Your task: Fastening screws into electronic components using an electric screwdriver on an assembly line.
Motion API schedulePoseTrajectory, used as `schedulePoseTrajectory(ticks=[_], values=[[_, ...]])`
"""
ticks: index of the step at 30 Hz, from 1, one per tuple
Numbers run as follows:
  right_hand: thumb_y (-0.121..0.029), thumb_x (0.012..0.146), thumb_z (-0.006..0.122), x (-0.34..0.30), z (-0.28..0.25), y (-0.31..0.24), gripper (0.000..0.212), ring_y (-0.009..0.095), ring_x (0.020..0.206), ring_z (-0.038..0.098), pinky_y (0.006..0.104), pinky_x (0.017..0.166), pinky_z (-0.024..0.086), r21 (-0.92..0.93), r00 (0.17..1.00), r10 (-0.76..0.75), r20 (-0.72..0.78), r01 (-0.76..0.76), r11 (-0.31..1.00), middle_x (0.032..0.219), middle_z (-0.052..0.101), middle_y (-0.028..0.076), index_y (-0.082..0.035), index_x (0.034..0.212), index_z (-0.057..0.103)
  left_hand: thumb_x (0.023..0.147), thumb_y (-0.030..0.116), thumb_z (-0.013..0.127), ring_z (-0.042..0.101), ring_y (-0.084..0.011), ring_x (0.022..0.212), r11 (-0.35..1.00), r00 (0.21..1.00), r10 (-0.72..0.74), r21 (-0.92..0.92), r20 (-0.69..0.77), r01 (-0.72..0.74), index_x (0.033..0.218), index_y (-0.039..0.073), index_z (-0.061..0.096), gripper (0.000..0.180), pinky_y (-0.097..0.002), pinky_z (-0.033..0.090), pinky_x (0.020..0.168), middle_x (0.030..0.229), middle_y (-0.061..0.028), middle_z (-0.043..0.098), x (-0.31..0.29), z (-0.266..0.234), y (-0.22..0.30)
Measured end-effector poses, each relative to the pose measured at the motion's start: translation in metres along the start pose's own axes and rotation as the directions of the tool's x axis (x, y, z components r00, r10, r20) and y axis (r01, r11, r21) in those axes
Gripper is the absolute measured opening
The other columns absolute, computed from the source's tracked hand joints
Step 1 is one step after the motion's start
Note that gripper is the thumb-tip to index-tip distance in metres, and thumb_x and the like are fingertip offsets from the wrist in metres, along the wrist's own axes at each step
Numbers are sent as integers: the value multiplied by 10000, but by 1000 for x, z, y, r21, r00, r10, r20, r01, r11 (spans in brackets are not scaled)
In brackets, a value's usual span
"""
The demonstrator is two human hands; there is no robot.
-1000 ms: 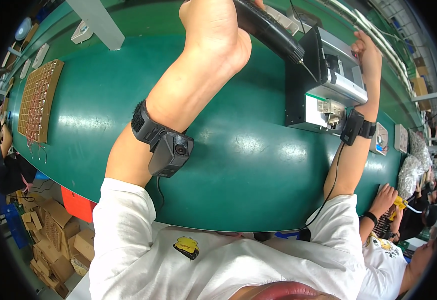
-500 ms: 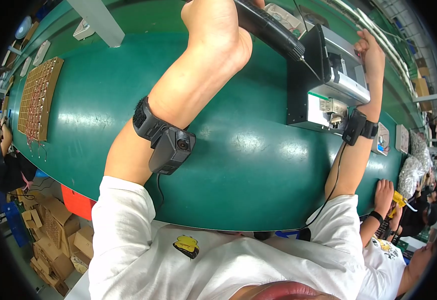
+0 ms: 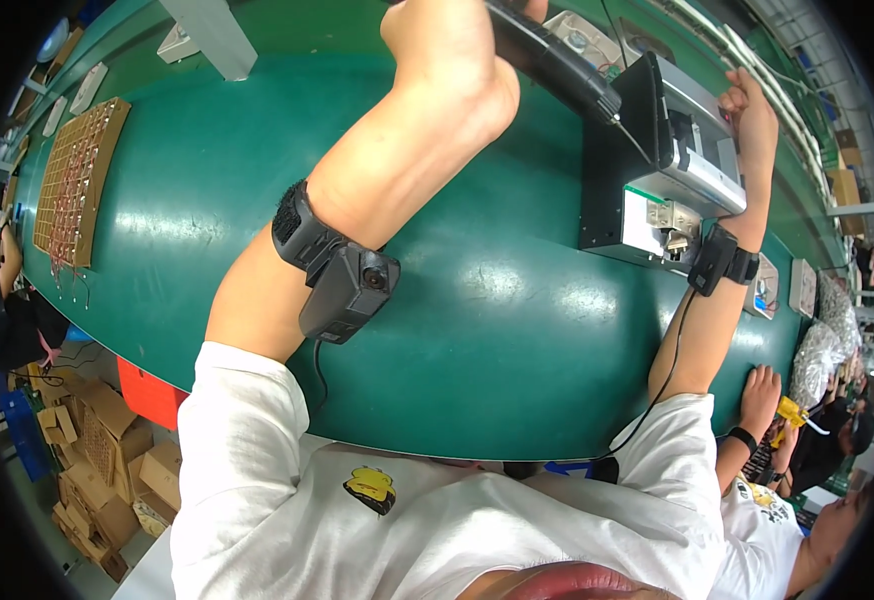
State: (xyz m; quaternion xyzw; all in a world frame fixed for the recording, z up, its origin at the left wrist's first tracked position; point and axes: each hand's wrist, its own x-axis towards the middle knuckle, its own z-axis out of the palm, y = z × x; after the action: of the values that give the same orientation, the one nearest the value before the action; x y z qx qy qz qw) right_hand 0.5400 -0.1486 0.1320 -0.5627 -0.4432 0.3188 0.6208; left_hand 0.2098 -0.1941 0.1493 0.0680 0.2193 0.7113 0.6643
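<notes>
gripping a black tool (image 3: 557,62), left hand (image 3: 447,50); right hand (image 3: 747,100) grip unclear atop machine (image 3: 677,160).

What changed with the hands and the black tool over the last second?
Almost nothing. The right hand shifted slightly on the top of the grey machine, and the co-worker's hand on the table edge moved a little. The left hand keeps its grip on the black tool, raised as before. The cardboard tray on the green table stayed put.
</notes>
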Motion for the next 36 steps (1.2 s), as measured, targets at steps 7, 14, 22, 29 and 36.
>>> schedulePoseTrajectory(ticks=[7,14,22,29,36], values=[[-270,1042,633,2,-2,3,336,84,676,464,232,643,364,-3,999,-13,42,13,1000,718,457,-41,60,1110,638,1025,214,560,643,-302,1090,1000,999,-4,0,-46,4,1085,30,361,277,-569,536,1078,1017,-165,565,-1,-21,-4],[-276,1046,631,2,-3,6,347,85,679,453,236,643,353,3,997,-30,66,30,1000,728,451,-41,64,1115,632,1021,237,523,624,-323,1140,1000,998,14,18,-59,-13,1106,31,334,292,-593,507,1122,1083,-204,547,-6,-28,-9],[-271,1046,630,2,-2,6,345,81,684,448,233,637,343,23,998,-17,62,15,1000,727,453,-41,66,1118,632,1008,259,526,615,-352,1189,1000,999,-8,5,-44,9,1167,13,342,346,-607,486,1139,1122,-216,545,-3,-30,-9],[-269,1050,621,3,-2,7,346,81,691,450,233,641,341,18,998,-15,61,14,1000,714,454,-40,68,1127,628,1015,276,532,636,-340,1114,1000,999,-11,-3,-43,11,1113,23,350,327,-582,507,1132,1081,-198,535,-1,-31,-9],[-266,1049,622,3,-3,7,337,89,701,471,237,654,355,7,998,-41,51,41,999,732,507,-22,66,1104,638,1017,284,558,627,-289,1005,1000,998,18,25,-54,-17,1043,28,364,322,-529,566,1082,1028,-152,493,0,-32,-8]])
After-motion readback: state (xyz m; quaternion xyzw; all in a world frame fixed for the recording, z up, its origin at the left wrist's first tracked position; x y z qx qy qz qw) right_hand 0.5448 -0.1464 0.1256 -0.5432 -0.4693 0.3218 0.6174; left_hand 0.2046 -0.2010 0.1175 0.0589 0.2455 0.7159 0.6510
